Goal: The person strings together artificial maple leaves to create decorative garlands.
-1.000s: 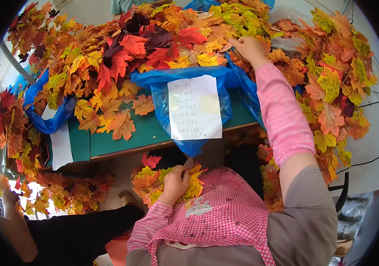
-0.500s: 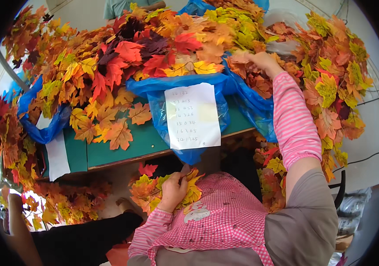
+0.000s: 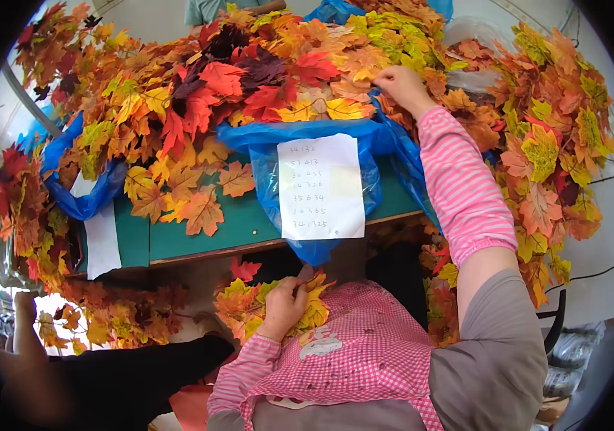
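Note:
Low in front of my checked apron, my left hand (image 3: 285, 309) is closed around a small bunch of yellow, orange and green artificial maple leaves (image 3: 240, 302). Its stems are mostly hidden by the fingers. My right hand (image 3: 403, 87) stretches out to the far side of the table, its thumb and fingertips pinched at the edge of a peach-orange artificial maple leaf (image 3: 352, 89). That leaf lies among a large heap of red, dark purple, orange and yellow-green leaves (image 3: 206, 93). Beneath the reaching arm hangs a blue plastic bag (image 3: 264, 144).
A white paper with handwriting (image 3: 321, 188) hangs over the blue bag at the front of the green table (image 3: 185, 244). More leaf sprays (image 3: 540, 151) hang at the right. Another person's dark-clad leg (image 3: 135, 377) is at lower left; a second person's green shirt (image 3: 210, 10) shows beyond the heap.
My right hand has moved left and slightly farther over the heap, bringing its fingertips to the peach-orange leaf. My left hand keeps its hold on the bunch. The whole view has shifted slightly.

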Tool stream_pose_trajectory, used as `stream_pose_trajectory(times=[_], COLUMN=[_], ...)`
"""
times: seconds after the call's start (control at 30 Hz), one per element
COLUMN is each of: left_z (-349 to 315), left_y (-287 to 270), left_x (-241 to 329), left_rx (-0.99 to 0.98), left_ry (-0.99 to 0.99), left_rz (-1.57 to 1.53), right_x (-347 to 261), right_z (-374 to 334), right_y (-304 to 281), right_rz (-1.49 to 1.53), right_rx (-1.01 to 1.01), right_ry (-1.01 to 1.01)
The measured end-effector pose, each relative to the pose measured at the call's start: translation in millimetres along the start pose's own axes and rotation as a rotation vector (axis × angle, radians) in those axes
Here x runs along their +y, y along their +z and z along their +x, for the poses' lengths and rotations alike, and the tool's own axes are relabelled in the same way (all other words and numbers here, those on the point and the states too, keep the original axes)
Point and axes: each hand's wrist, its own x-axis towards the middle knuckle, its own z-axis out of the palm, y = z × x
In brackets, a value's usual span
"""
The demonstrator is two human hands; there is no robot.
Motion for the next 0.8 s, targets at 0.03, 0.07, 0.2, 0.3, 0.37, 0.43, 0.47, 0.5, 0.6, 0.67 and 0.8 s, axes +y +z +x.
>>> stream_pose_trajectory(times=[0.03,0.07,0.2,0.3,0.37,0.43,0.47,0.5,0.6,0.67,0.8], left_z=[-1,-2,-2,-4,-8,-4,-6,-2,-2,-2,-1], left_y=[-1,-2,1,-3,-5,-4,-8,-10,-13,-11,-14], left_x=[0,-1,-5,2,0,5,11,16,26,31,46], left_rx=[0.005,0.009,0.004,-0.025,-0.039,-0.088,-0.088,-0.083,-0.073,-0.027,0.004], left_ry=[-0.007,-0.006,0.017,0.036,0.065,0.014,0.020,0.038,-0.026,0.008,-0.028], left_rz=[0.001,-0.015,-0.022,-0.026,0.013,0.002,-0.023,-0.050,-0.044,-0.081,-0.085], right_x=[0,1,15,3,-20,-55,-50,-44,-98,-117,-135], right_z=[0,0,2,-18,-50,-105,-123,-137,-204,-234,-279], right_y=[-6,-11,-31,-54,-70,-59,-56,-53,-6,3,29], right_rz=[0.192,0.540,0.979,0.937,1.131,1.119,1.198,1.261,1.059,1.020,0.717], right_rx=[0.017,0.067,0.262,0.261,0.220,0.106,-0.072,-0.245,-0.299,-0.477,-0.547], right_ry=[0.008,0.010,0.180,0.106,-0.093,-0.526,-0.387,-0.254,-0.116,0.003,-0.192])
